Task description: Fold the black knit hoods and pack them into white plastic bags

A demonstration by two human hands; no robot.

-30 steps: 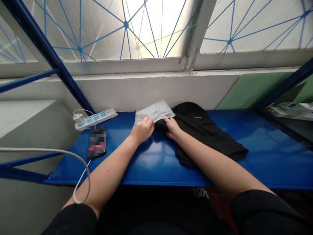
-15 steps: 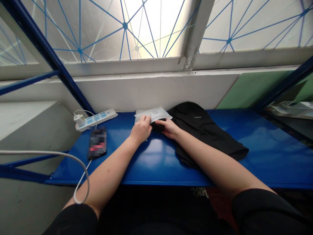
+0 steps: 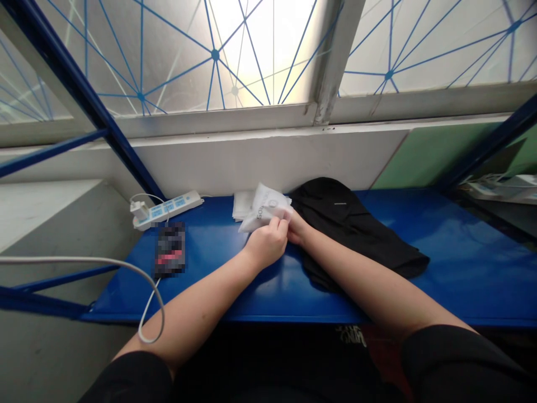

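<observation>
My left hand (image 3: pixel 265 244) pinches the lower left of a crumpled white printed plastic bag (image 3: pixel 265 207), held just above the blue metal shelf (image 3: pixel 461 246). My right hand (image 3: pixel 297 228) grips the bag's right side, its fingers partly hidden behind the plastic. A flat white sheet or packet (image 3: pixel 242 205) lies behind the bag, partly covered by it. A black cloth garment (image 3: pixel 350 232) lies crumpled beside my right hand, under that forearm. What is inside the bag cannot be seen.
A white power strip (image 3: pixel 165 210) with a plugged-in adapter lies at the shelf's back left. A phone with a pixelated case (image 3: pixel 170 250) lies in front of it. A white cable (image 3: pixel 84 260) runs past my left forearm. A wall and window stand behind the shelf.
The white bag is lifted, crumpled and shifted right, with its printing now showing. The black piece once at its lower edge no longer shows. Both hands have drawn closer together.
</observation>
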